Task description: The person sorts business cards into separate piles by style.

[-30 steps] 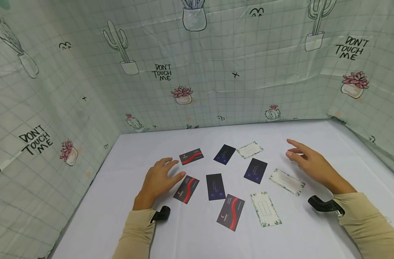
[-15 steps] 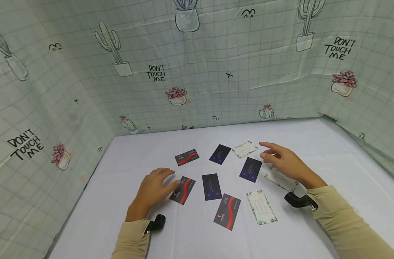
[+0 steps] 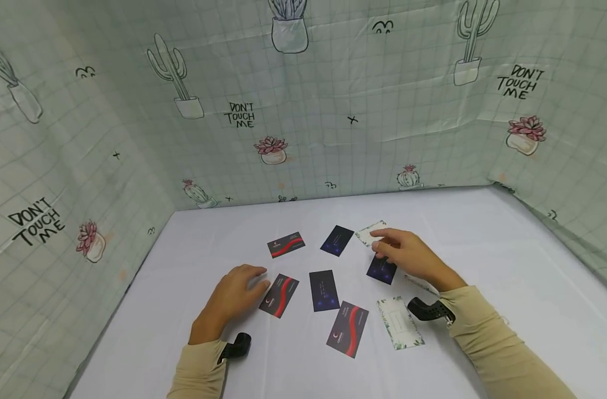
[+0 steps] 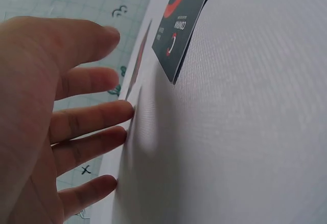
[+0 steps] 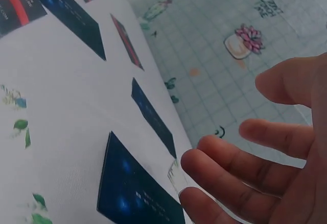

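Head view: the person's right grip, right of the frame's middle, hung over a dark blue card and partly hid a leafy white card just above that one in the frame. Its fingers were loose and held nothing; whether they touched either card could not be told. The left grip, lower left of centre, was likewise relaxed and unladen, its thumb near a black-and-red card. The step looked like a reach among flat cards; done well, it probably called for a low approach and a light pinch across opposite edges, since such thin pieces would likely have slid on the white table under a flat push. No real container showed: the cards lay loose, and the only vessels were drawn pots on the backdrop, holding drawn plants.
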Tool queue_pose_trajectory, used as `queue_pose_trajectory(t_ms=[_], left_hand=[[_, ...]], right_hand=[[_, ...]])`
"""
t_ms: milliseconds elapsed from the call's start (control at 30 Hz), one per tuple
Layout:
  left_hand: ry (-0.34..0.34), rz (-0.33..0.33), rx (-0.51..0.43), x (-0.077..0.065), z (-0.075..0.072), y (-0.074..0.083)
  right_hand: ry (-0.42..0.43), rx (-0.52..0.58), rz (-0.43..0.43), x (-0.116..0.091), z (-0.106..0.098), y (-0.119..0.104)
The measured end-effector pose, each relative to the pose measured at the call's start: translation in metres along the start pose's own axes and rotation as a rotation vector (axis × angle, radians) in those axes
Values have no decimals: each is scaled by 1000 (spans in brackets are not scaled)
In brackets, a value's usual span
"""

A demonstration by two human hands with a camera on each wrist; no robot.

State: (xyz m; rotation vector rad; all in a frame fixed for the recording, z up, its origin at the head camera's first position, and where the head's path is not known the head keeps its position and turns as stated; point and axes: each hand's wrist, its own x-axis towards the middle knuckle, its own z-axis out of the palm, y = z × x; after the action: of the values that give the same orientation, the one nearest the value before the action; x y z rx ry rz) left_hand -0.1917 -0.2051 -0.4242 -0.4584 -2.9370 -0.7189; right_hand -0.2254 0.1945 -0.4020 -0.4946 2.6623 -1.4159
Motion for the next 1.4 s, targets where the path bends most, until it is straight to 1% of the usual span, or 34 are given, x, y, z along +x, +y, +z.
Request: queue_pose_trajectory(t_ms=[167,267,500,633,833,967,1167,1300,1400], left_hand=[[-6,-8,-16,-7,7,0],[-9,2,-10,-8,10,0],[-18,3,-4,-10,8,2],[-49,-8,-16,-10,6,3],[-118,-20,-58,-11,2,3],[-157,-6,-61,-7,-3,4],[-208,-42,-41,-5,-8,4],[-228,-47,-58,-5,-9,4],[-225,-27,-58,-5,-8,4]], right_hand=[[-47,-2,15,2,18,-4],[-60,8,9,4,27,-8],[-115,57,-7,13,51,-22],[-158,83,-31,17,63,-29],[-215,84,-86,22,78,-37],[-212,38,-101,27,86,-43],[-196,-72,-131,37,101,-60],[-207,-99,-142,42,113,-66],[-207,-110,-139,43,120,-66]])
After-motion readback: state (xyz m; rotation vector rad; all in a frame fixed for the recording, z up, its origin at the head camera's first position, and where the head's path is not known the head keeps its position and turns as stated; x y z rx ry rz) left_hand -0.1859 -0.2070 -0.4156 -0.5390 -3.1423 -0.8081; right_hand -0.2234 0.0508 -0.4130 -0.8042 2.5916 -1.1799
